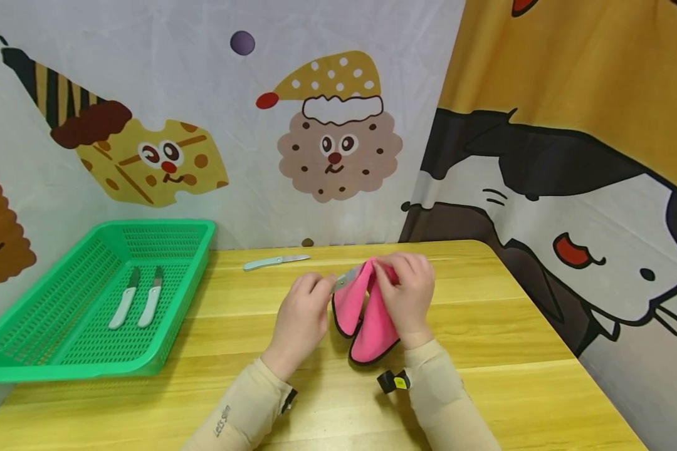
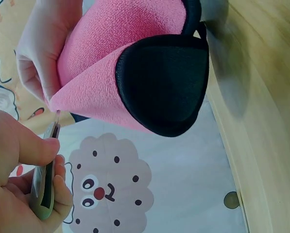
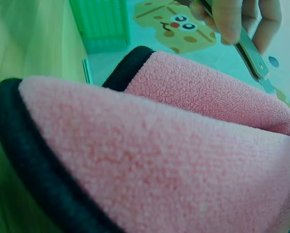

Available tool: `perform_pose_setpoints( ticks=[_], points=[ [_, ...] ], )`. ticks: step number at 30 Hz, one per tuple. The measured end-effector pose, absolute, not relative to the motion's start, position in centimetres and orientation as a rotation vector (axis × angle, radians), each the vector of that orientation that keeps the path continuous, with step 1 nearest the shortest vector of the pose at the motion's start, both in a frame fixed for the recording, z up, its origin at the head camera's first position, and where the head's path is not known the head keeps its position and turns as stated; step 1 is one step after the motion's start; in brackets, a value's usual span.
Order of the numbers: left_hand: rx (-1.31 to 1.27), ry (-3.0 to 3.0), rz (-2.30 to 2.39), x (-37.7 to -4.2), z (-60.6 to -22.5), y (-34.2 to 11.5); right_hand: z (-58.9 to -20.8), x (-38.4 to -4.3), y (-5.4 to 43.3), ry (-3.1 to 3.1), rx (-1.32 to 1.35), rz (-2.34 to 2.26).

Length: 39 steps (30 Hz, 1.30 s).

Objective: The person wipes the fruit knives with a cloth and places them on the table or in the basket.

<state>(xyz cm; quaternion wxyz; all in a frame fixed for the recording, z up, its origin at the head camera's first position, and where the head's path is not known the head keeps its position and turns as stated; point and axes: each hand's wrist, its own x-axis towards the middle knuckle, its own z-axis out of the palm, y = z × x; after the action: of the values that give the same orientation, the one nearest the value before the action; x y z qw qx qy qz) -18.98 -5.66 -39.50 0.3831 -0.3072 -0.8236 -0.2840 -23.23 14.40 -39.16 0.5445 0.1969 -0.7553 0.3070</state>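
My left hand grips a folding knife by its pale green handle, thumb along its side. The blade points toward a pink cloth with black trim, and its tip meets the gathered top fold. With thumb and fingers my right hand pinches that fold, and the cloth hangs down in two flaps over the table. In the right wrist view the fuzzy pink side fills much of the picture, and the knife's blade end shows just behind it.
On the left stands a green plastic basket with two white-handled knives lying inside. Another knife, with a light green handle, lies unfolded near the back edge of the wooden table. A cartoon-printed curtain hangs behind.
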Motion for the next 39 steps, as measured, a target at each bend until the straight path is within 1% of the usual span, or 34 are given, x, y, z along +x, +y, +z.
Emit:
perform_pose_setpoints(
  ticks=[22, 30, 39],
  points=[
    [-0.803, -2.122, -0.760, -19.0, -39.7, -5.6, -38.8, -23.6, 16.0, -1.805, 0.379, 0.737],
    [-0.737, -2.165, -0.844, -19.5, -39.9, -6.0, -38.6, -23.7, 17.1, -1.796, 0.309, 0.748],
    [-0.674, -2.173, -0.868, -19.7, -39.8, -6.3, -38.2, -23.5, 17.1, -1.785, 0.331, 0.768]
  ],
)
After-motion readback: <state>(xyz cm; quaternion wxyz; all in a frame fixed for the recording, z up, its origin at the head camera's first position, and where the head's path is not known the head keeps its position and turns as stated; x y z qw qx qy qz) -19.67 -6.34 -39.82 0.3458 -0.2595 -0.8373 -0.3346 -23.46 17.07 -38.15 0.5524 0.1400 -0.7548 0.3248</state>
